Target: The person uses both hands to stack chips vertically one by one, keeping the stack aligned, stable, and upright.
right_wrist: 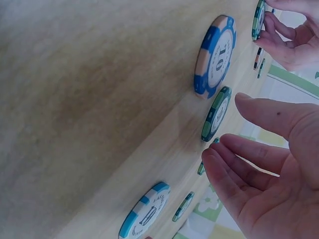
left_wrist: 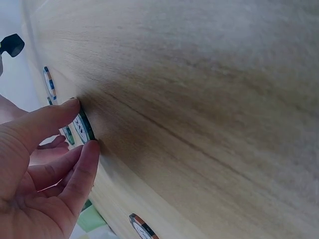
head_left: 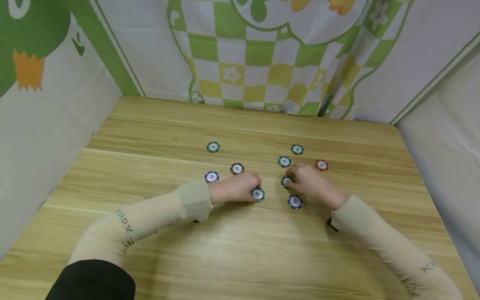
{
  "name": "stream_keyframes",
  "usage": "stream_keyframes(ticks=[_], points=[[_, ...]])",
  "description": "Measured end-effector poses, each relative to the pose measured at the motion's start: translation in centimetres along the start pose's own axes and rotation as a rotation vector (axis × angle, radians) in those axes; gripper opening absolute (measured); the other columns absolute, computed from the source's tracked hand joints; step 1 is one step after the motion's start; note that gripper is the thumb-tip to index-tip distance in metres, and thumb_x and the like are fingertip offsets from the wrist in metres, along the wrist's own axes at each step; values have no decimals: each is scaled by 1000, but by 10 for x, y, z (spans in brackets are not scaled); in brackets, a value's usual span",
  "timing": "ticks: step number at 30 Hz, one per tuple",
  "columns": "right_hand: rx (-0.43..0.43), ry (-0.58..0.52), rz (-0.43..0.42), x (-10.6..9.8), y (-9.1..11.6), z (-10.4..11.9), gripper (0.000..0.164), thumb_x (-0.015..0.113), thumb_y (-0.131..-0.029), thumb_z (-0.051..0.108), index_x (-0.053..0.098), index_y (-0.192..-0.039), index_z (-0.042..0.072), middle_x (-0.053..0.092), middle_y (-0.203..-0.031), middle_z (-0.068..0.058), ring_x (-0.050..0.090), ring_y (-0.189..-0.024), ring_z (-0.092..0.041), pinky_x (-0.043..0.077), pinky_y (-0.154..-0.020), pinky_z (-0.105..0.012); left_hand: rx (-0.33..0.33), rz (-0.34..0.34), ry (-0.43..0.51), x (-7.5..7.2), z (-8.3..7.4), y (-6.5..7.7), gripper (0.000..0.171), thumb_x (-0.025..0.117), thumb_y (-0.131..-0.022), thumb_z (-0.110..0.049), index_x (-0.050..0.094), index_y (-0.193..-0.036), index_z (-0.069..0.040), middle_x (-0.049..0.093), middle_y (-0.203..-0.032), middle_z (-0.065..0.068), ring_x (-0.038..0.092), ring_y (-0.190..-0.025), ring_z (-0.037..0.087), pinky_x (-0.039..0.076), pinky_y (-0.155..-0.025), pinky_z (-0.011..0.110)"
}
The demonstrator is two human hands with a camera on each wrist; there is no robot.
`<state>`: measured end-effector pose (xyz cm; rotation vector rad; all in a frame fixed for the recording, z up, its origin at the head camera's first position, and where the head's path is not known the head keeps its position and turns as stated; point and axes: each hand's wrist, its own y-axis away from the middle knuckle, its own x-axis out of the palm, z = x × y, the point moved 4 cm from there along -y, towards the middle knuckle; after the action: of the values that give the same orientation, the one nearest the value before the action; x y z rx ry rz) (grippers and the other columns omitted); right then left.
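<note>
My left hand point(head_left: 238, 186) grips a green poker chip point(head_left: 258, 194) by its edges, the thumb on one side and a fingertip on the other in the left wrist view. My right hand point(head_left: 309, 182) is spread around another green chip point(head_left: 287, 181) on the table. In the right wrist view a gap shows between the thumb and this chip point(right_wrist: 217, 114); the fingertips are close to its far edge. A blue chip marked 10 point(head_left: 295, 202) lies just nearer me than that one. Beyond the right fingers is a green chip marked 20 point(head_left: 284, 161).
On the wooden table point(head_left: 240, 258), a black chip point(head_left: 237, 168) and a blue chip point(head_left: 211, 177) lie beside my left hand. Farther back are green chips at left point(head_left: 213, 147) and right point(head_left: 297, 149). A red chip point(head_left: 321, 165) lies right of my right hand. A patterned curtain point(head_left: 262, 71) hangs behind.
</note>
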<state>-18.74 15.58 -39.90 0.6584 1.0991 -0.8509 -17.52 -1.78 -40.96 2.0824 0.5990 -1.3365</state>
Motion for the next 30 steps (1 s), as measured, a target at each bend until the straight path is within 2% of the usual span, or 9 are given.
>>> stream_keyframes(ticks=[15, 30], points=[[50, -32, 86, -5, -4, -8, 27, 66, -83, 15, 64, -102, -4, 56, -98, -12, 55, -87, -21, 48, -76, -36, -19, 31, 37, -13, -6, -4, 32, 73, -75, -19, 62, -100, -3, 56, -93, 5, 53, -81, 13, 46, -73, 23], [105, -41, 111, -3, -8, -8, 25, 67, -81, 12, 62, -99, -6, 56, -94, -13, 55, -84, -23, 49, -75, -35, -33, 10, 59, -10, -3, -4, 33, 73, -76, -20, 62, -101, -3, 57, -97, 6, 55, -85, 14, 47, -75, 23]])
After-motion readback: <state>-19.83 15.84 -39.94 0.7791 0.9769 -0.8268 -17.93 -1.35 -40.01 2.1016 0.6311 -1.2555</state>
